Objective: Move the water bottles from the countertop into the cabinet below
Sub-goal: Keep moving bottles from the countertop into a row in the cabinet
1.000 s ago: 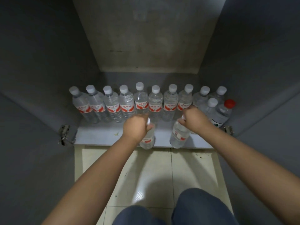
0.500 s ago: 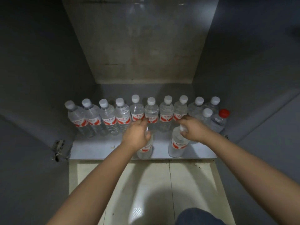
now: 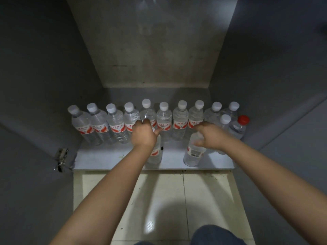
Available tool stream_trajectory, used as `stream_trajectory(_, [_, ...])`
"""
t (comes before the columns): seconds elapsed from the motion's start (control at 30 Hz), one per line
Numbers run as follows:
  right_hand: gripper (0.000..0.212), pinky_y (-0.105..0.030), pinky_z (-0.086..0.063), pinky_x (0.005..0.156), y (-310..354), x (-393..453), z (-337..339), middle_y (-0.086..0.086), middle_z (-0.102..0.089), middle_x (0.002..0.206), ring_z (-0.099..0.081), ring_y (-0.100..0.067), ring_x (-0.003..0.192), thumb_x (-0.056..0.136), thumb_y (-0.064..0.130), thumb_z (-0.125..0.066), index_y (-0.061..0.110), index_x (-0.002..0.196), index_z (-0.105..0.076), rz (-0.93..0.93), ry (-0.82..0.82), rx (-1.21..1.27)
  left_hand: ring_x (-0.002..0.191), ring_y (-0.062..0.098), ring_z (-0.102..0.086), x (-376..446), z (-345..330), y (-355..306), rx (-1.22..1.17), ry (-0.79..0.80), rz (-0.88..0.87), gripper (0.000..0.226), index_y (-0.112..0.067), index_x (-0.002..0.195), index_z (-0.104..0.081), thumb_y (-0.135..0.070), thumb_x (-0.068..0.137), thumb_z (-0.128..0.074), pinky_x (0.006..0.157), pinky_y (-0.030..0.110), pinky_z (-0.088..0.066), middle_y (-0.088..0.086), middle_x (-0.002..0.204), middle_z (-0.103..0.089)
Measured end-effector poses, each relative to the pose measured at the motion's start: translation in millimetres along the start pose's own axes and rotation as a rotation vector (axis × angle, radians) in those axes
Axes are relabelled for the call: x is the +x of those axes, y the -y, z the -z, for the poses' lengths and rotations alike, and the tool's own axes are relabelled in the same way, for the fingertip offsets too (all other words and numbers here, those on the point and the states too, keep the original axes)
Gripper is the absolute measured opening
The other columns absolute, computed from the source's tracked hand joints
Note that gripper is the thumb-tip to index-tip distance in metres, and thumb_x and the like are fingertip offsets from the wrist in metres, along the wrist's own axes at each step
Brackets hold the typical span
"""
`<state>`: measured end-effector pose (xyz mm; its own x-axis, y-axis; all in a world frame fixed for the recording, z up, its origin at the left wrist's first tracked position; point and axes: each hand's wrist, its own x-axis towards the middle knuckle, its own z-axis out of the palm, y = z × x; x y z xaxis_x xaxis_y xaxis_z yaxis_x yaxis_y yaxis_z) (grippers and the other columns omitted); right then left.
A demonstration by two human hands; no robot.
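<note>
In the head view, the person is reaching with both arms into the open cabinet, and the task is looking far along. Beyond both hands, a row of water bottles is standing upright against the back of the cabinet floor, close side by side. To the right of the right hand, one more white-capped bottle and a red-capped bottle are standing a little in front of that row.

The left hand is curling its fingers over the top of the left front bottle, so it is grasping this bottle near the cap. The right hand is blurred, but its fingers seem to be wrapping the neck of the right front bottle, so I judge it is also grasping. Both bottles are standing on the cabinet floor just under the hands, nearer to the front edge than the row.

The countertop is not showing here, so I cannot tell how many bottles are waiting above. What is left, in my judgement, is letting go of these two and then fetching any others.
</note>
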<state>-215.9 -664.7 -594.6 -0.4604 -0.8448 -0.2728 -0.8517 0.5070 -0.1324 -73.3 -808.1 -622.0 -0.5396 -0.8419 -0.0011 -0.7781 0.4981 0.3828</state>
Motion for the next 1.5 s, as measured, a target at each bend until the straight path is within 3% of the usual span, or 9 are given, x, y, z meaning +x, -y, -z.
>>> stream_trajectory(0.1, [0.045,-0.034,-0.039,0.103,-9,-5,2,-0.011,-0.044,0.142,-0.045,-0.028,0.126,0.087,0.006,-0.056,0.015,0.13,-0.052,0.129,0.079,-0.087,0.114,0.035,-0.051,-5,5,15,-0.006,0.111,-0.27,0.041,-0.005,0.126,-0.049,-0.019,0.088,-0.056,0.092,0.035,-0.043,0.021,0.126,-0.054])
stream_trajectory(0.2, [0.029,-0.035,-0.045,0.089,-8,-3,3,-0.016,-0.058,0.123,-0.055,-0.03,0.109,0.09,0.012,-0.053,0.008,0.117,-0.059,0.099,-0.011,-0.108,0.12,0.034,-0.05,-7,13,29,0.02,0.187,-0.415,0.048,-0.006,0.133,-0.043,-0.005,0.087,-0.055,0.097,0.034,-0.042,0.019,0.133,-0.052])
stream_trajectory(0.37, [0.031,-0.032,-0.044,0.076,-2,-1,6,-0.018,-0.064,0.112,-0.06,-0.031,0.102,0.091,0.027,-0.054,0.005,0.112,-0.059,-0.019,-0.071,-0.061,0.108,0.033,-0.056,-5,19,25,0.082,0.177,-0.366,0.03,-0.002,0.116,-0.054,-0.007,0.087,-0.055,0.087,0.036,-0.046,0.02,0.118,-0.06])
stream_trajectory(0.47, [0.026,-0.03,-0.04,0.069,1,-5,4,-0.016,-0.066,0.108,-0.061,-0.029,0.097,0.087,0.025,-0.06,0.004,0.101,-0.062,-0.022,-0.048,-0.051,0.111,0.031,-0.056,-11,15,22,0.172,0.17,-0.356,0.042,-0.005,0.128,-0.045,-0.015,0.088,-0.056,0.089,0.036,-0.047,0.017,0.126,-0.056])
stream_trajectory(0.73, [0.018,-0.034,-0.049,0.084,-6,-5,7,-0.014,-0.063,0.114,-0.06,-0.028,0.103,0.088,0.014,-0.056,0.006,0.103,-0.062,-0.087,-0.059,-0.036,0.116,0.03,-0.053,-11,3,-9,0.225,0.197,-0.394,0.043,-0.008,0.136,-0.037,-0.015,0.094,-0.045,0.094,0.036,-0.045,0.015,0.134,-0.048])
stream_trajectory(1.03, [0.034,-0.031,-0.042,0.1,-26,26,7,-0.013,-0.05,0.132,-0.052,-0.026,0.118,0.093,0.015,-0.049,0.01,0.127,-0.048,-0.147,-0.019,-0.019,0.117,0.027,-0.052,2,-23,-65,0.165,0.248,-0.345,0.041,-0.007,0.136,-0.035,-0.013,0.096,-0.041,0.094,0.031,-0.043,0.015,0.135,-0.045])
stream_trajectory(1.23, [0.031,-0.034,-0.043,0.098,-36,53,7,-0.014,-0.051,0.13,-0.052,-0.028,0.119,0.092,0.011,-0.049,0.01,0.123,-0.049,-0.129,-0.002,0.022,0.127,0.022,-0.043,23,-41,-87,0.085,0.24,-0.349,0.047,-0.009,0.14,-0.027,-0.023,0.097,-0.04,0.103,0.027,-0.032,0.012,0.143,-0.037])
stream_trajectory(1.37, [0.033,-0.033,-0.041,0.099,-42,58,0,-0.013,-0.05,0.131,-0.05,-0.027,0.12,0.093,0.012,-0.047,0.011,0.126,-0.047,-0.114,-0.028,0.041,0.128,0.023,-0.043,30,-47,-90,0.084,0.271,-0.345,0.049,-0.011,0.141,-0.026,-0.025,0.097,-0.041,0.103,0.027,-0.034,0.011,0.145,-0.037])
stream_trajectory(1.5, [0.047,-0.034,-0.033,0.11,-41,52,-10,-0.014,-0.035,0.148,-0.039,-0.028,0.132,0.096,0.013,-0.043,0.014,0.142,-0.031,-0.111,-0.067,0.098,0.128,0.022,-0.043,31,-46,-87,0.073,0.295,-0.331,0.051,-0.011,0.142,-0.026,-0.023,0.095,-0.044,0.102,0.028,-0.035,0.01,0.146,-0.036])
